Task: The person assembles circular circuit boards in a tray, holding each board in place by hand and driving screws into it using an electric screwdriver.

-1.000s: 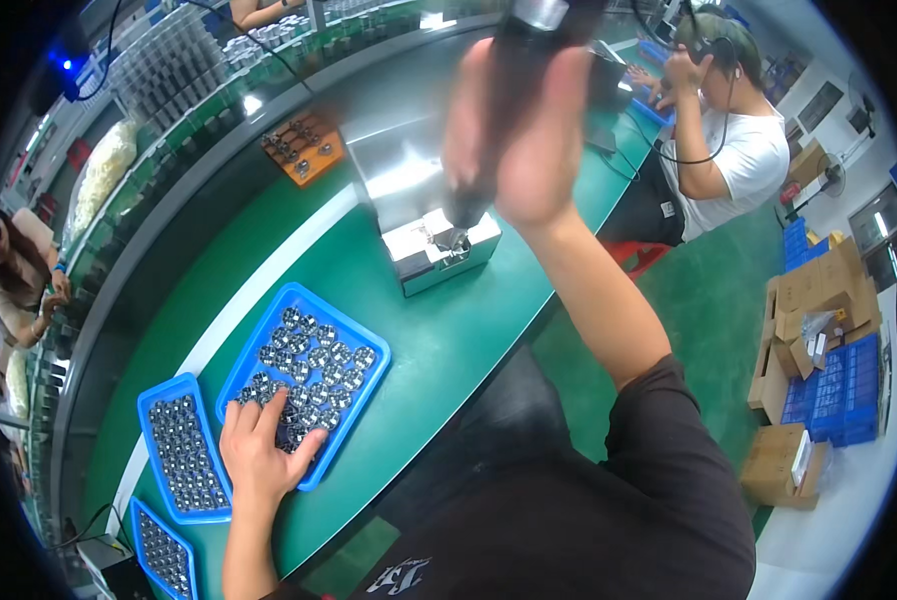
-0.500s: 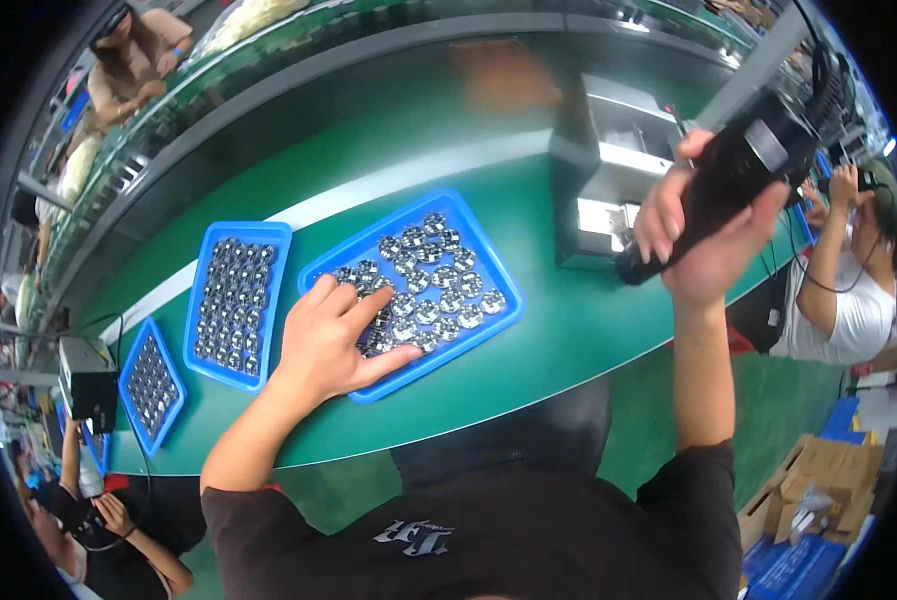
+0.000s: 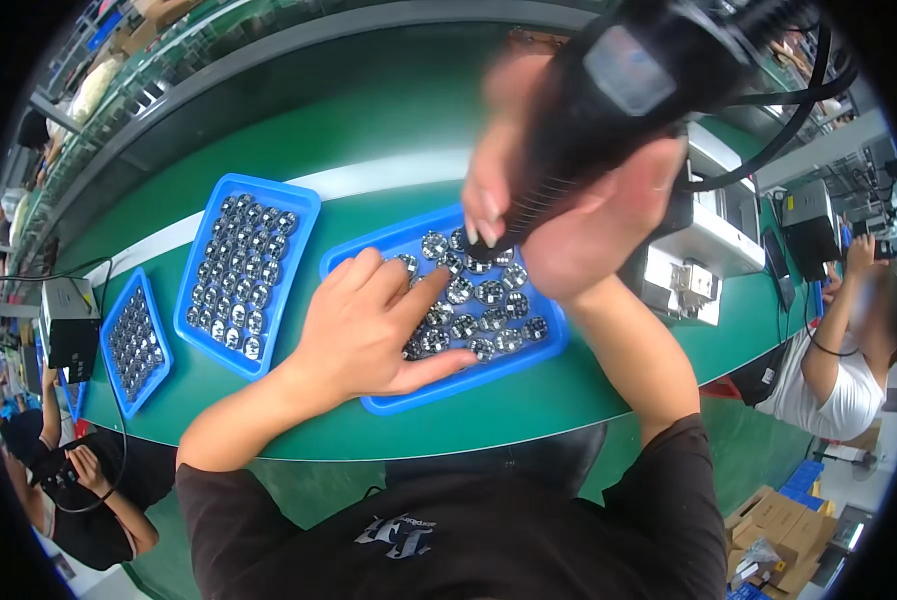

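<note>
Just beneath and left of the right hand, a shallow blue plastic tray is holding a bunch of round silver-and-black parts. That hand is gripping a thick black cylindrical tool, and its narrow end is pointing down over the parts; can't tell if it's touching any. The left hand is lying over the tray's left side, thumb and index spread, not pinching anything I can see, though it's hiding what's underneath. What's bugging me: the left index finger is sitting pretty near the tool's tip, so a right-wrist slip could nip it. Also, a black cable is trailing off beyond the right hand; if it's catching on something, a tug could send the tip knocking parts around.
</note>
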A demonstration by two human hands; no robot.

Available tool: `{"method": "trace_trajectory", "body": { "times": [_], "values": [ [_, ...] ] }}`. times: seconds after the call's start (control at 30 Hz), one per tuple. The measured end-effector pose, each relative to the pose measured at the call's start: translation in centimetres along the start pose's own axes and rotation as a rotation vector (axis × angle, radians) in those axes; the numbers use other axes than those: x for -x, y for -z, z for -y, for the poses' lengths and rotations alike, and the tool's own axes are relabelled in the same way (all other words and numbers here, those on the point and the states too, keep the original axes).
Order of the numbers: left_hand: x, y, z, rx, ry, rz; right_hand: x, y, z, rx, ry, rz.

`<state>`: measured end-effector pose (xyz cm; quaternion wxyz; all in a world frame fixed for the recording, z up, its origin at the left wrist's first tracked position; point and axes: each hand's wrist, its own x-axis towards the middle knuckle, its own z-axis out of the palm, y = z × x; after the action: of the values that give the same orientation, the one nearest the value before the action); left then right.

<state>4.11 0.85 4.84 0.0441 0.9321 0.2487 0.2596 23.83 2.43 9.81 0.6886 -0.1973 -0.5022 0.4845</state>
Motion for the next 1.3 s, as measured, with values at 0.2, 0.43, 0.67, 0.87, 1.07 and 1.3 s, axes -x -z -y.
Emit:
{"method": "trace_trajectory", "body": {
  "times": [0.2, 0.43, 0.67, 0.87, 1.07, 1.3],
  "values": [
    [-1.5, -0.8, 0.0, -0.005, 0.017, 0.1, 0.0, 0.4, -2.1, 0.312, -0.11, -0.015],
    [-0.9, -1.4, 0.3, -0.009, 0.019, 0.112, 0.8, 0.8, -4.5, -0.109, -0.013, -0.001],
    [-1.0, -1.5, 0.3, -0.003, 0.004, 0.093, 0.8, 0.8, -5.2, -0.106, 0.029, -0.003],
    [-0.9, -1.5, 0.3, -0.01, 0.006, 0.106, 0.9, 0.8, -5.3, -0.076, 0.051, 0.014],
    [-0.8, -1.7, 0.2, 0.011, 0.017, 0.08, 1.1, 0.8, -5.5, 0.095, 0.056, 0.078],
    [-1.4, -1.4, -0.6, -0.034, 0.023, 0.105, 1.4, 0.7, -5.4, 0.17, 0.07, 0.064]
  ]
}}
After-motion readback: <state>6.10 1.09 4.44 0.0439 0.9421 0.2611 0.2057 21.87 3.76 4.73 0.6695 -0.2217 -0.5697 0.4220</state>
